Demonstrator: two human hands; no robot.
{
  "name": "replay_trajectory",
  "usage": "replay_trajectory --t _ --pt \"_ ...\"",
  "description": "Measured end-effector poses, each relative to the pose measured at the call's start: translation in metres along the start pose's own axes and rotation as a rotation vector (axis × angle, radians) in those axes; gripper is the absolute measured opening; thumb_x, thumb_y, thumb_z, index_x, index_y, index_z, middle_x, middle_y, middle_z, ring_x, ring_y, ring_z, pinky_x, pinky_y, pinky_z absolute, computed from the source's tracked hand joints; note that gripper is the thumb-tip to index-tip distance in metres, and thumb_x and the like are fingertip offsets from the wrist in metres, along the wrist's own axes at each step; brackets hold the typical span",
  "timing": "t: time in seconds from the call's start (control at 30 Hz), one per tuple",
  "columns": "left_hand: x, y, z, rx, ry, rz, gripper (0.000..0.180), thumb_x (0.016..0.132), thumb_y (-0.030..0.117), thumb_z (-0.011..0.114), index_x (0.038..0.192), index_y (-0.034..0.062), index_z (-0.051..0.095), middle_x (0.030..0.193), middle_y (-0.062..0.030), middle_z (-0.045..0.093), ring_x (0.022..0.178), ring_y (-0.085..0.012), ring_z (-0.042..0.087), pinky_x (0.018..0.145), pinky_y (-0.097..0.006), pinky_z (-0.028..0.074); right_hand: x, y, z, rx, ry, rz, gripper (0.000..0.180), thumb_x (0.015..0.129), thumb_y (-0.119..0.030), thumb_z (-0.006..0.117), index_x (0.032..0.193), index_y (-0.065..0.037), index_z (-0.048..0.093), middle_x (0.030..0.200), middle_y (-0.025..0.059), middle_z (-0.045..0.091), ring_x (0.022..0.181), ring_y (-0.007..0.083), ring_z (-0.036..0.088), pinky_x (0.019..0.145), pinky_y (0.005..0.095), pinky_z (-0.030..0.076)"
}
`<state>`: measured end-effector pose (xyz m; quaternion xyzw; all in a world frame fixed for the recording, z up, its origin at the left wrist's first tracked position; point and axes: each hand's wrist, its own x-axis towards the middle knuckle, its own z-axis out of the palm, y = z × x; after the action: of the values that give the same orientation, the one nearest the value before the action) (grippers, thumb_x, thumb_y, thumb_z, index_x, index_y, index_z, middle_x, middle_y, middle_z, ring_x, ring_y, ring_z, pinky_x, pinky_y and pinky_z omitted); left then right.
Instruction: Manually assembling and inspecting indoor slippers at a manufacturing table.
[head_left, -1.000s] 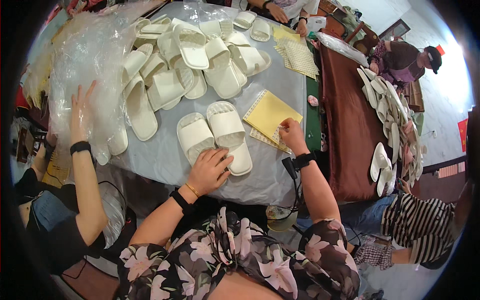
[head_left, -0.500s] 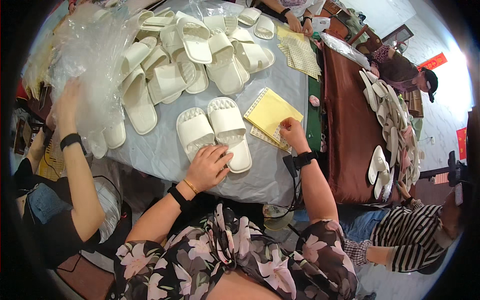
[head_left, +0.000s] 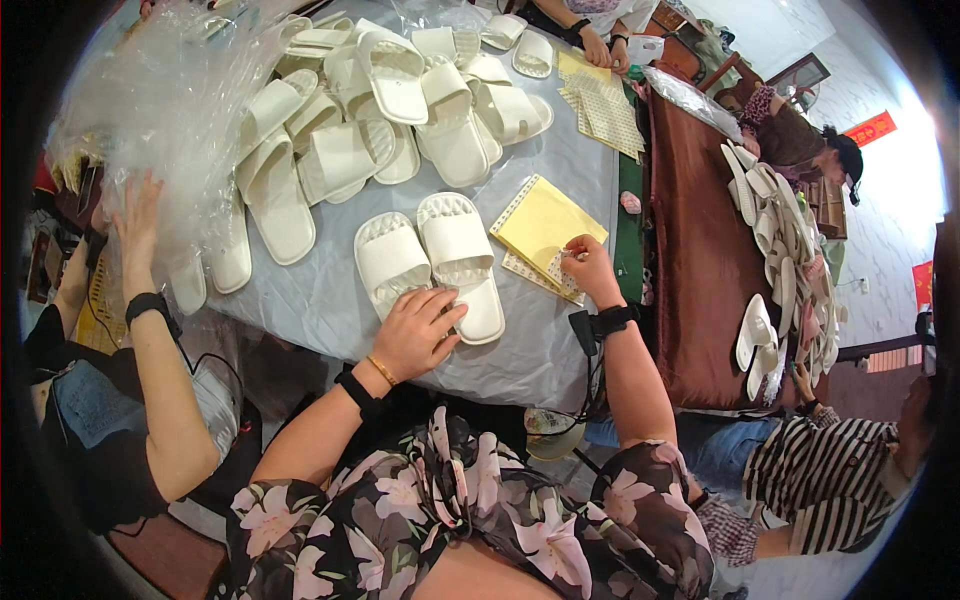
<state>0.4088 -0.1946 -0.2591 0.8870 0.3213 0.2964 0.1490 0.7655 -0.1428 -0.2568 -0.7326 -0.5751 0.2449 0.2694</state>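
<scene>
Two white slide slippers lie side by side in front of me on the grey-covered table [head_left: 320, 300]. My left hand [head_left: 415, 330] rests with spread fingers on the heel end of the left slipper [head_left: 390, 260], next to the right slipper [head_left: 460, 255]. My right hand [head_left: 588, 268] is closed at the near corner of a yellow sheet pad [head_left: 545, 225], fingertips pinching something small on it; what it pinches is too small to tell.
A heap of white slippers [head_left: 380, 110] fills the far table. Clear plastic bags [head_left: 170, 100] pile at the left, where another person's hand [head_left: 135, 215] reaches into them. More yellow sheets [head_left: 600, 100] lie far right. A brown table [head_left: 700, 260] with slippers [head_left: 780, 230] stands to the right; people sit around.
The view has shifted slightly. The person on the left lowered their hand along the plastic bags. My hands stay on the slipper and the yellow pad.
</scene>
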Motion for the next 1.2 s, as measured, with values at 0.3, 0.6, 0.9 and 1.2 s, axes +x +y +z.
replay_trajectory --t 0.3,0.6,0.9,1.2 --pt "0.001 0.000 0.001 -0.005 0.002 0.002 0.046 0.079 0.023 0.070 0.123 0.0114 0.060 0.128 -0.0107 0.057 0.120 -0.0298 0.052 0.104 -0.044 0.039 -0.032 -0.034 -0.015 0.335 -0.131 0.013 0.024 0.078 -0.006 0.068 0.101 -0.001 0.064 0.082 0.0015 0.056 0.070 0.0089 0.051 0.062 0.0250 0.043" --pt "-0.001 -0.002 0.001 0.015 0.027 0.020 0.044 0.080 0.023 0.070 0.122 0.0099 0.061 0.126 -0.0094 0.057 0.121 -0.0277 0.051 0.104 -0.043 0.038 -0.059 -0.118 0.022 0.235 -0.655 -0.006 0.019 0.084 -0.009 0.063 0.102 -0.002 0.064 0.069 -0.0064 0.047 0.064 0.0038 0.043 0.058 0.0213 0.035" --pt "-0.003 -0.003 0.003 -0.009 0.014 0.012 0.048 0.079 0.023 0.069 0.124 0.0109 0.060 0.126 -0.0090 0.058 0.121 -0.0277 0.051 0.104 -0.045 0.038 -0.046 -0.123 0.048 0.070 -0.696 -0.081 0.020 0.084 -0.010 0.062 0.102 -0.002 0.065 0.072 -0.0008 0.056 0.066 0.0087 0.050 0.062 0.0250 0.041" --pt "0.000 0.000 0.001 0.013 -0.014 -0.014 0.056 0.080 0.024 0.068 0.132 0.0100 0.055 0.124 -0.0077 0.057 0.117 -0.0267 0.051 0.105 -0.044 0.037 -0.042 -0.125 0.055 -0.018 -0.667 -0.164 0.020 0.084 -0.012 0.060 0.101 -0.002 0.064 0.073 0.0057 0.060 0.066 0.0137 0.056 0.061 0.0292 0.045"
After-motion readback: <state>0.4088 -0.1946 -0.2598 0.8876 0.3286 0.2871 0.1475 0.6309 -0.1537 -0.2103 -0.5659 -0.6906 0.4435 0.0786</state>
